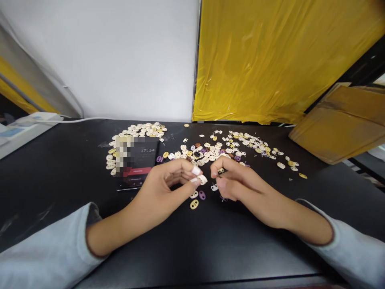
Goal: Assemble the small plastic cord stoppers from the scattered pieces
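Observation:
Thumb and forefinger of my left hand (162, 190) pinch a small white oval two-hole piece (203, 180), tilted on edge at the fingertips. My right hand (246, 186) is held close beside it, thumb and forefinger pressed together; a thin dark sliver shows at the tips, too small to name. Below the fingers lie a yellow oval piece (194, 204), a purple one (202, 195) and a cream one (194, 194). Just left of the right thumb is a white piece (214, 187). Behind both hands spreads a mixed pile of pieces (207, 154), mostly cream.
A phone (144, 162) with its screen lit lies left of the pile, with cream pieces (141, 130) heaped around it. More pieces (255, 142) are scattered at the right. A cardboard box (339, 124) stands far right; a white power strip (30, 130) sits far left on the black table (192, 249).

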Demonstrator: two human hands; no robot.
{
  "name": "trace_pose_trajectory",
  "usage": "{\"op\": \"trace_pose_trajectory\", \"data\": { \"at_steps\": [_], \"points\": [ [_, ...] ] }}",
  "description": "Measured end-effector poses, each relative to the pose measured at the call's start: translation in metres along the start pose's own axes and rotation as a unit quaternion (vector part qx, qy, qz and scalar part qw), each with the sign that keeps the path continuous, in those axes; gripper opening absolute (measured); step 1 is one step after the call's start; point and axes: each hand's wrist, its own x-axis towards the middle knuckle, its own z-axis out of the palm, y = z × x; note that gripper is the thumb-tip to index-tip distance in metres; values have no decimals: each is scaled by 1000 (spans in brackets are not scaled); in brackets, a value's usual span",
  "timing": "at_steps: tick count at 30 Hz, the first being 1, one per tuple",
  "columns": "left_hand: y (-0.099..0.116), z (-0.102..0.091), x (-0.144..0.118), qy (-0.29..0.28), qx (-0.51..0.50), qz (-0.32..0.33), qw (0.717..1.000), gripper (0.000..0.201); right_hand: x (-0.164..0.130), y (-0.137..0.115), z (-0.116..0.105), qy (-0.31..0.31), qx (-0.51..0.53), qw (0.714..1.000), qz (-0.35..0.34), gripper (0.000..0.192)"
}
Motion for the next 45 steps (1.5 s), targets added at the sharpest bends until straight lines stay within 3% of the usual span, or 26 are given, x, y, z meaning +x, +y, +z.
{"op": "trace_pose_trajectory", "data": {
  "at_steps": [6, 13, 19, 27, 33, 40, 45],
  "points": [
    [-2, 0, 2, 8, -7, -1, 1000, 9, -3, -1, -1, 8, -153, 987, -48, 14],
    [-1, 0, 1, 24, 10, 12, 1000, 7, -5, -1, 0, 26, -197, 979, -38, 11],
    [2, 0, 0, -1, 43, 26, 999, 5, -5, 0, 3, 22, -235, 970, -57, 11],
    [7, 1, -1, -39, 36, -3, 999, 5, -4, 3, 10, 15, -104, 993, -61, 3],
    [7, 3, -2, -4, 4, 18, 1000, 7, -1, -2, 16, 43, 26, 999, 1, 5],
    [4, 5, -4, 18, 12, 47, 999, 12, 3, -6, 12, 16, 117, 993, 14, 13],
    [1, 4, -3, 27, 28, 44, 998, 13, 5, -2, 3, 31, 131, 991, 7, 13]
  ]
}}
